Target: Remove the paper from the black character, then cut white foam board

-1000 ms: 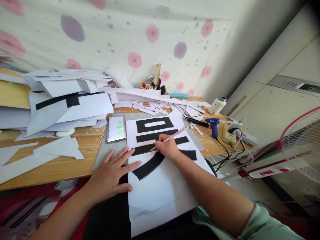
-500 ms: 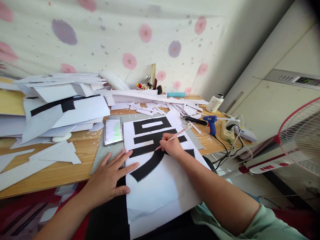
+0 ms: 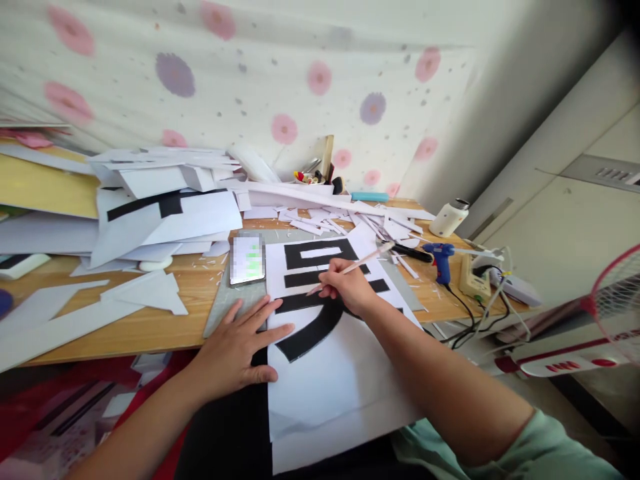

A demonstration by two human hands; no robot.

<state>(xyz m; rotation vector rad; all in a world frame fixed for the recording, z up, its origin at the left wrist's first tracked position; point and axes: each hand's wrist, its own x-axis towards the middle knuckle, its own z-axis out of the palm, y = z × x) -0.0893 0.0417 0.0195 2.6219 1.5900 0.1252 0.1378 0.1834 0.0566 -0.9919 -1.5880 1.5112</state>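
My right hand (image 3: 347, 287) grips a pale pink pencil (image 3: 367, 255), its tip down near the black strokes of a large character (image 3: 314, 327). The character lies on a white sheet of paper (image 3: 340, 393) that hangs over the table's front edge. My left hand (image 3: 240, 353) lies spread on the left edge of the sheet, fingers apart and holding nothing. A phone (image 3: 248, 259) with a lit, blurred screen rests on the grey cutting mat (image 3: 220, 303) beyond my left fingers. My right hand covers part of the character.
White offcuts (image 3: 305, 217) and stacked boards (image 3: 165, 177) spread across the back and left of the wooden table (image 3: 195, 330). To the right are a black-handled cutter (image 3: 411, 252), a blue glue gun (image 3: 442, 260), a white bottle (image 3: 450, 217), a power strip (image 3: 475, 277) and a fan (image 3: 620, 300).
The view has swung left, so everything sits further right. Across the paper, my right hand and the pencil have shifted slightly left and up. My left hand stays on the sheet.
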